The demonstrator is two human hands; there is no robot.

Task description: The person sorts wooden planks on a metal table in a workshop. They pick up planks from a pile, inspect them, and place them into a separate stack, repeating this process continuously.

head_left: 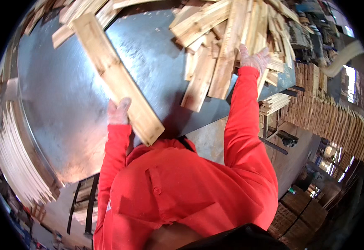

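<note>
Red shirt below; left fingers grip long board; right fingers spread over plank pile, contact unclear.

A wide fisheye camera on the person's head looks steeply down and forward, with the red top nearest at lower centre. It sees the left hand and right hand farther off, above mid-frame. Toward the bent right edge, stacked boards seem farther still.
</note>
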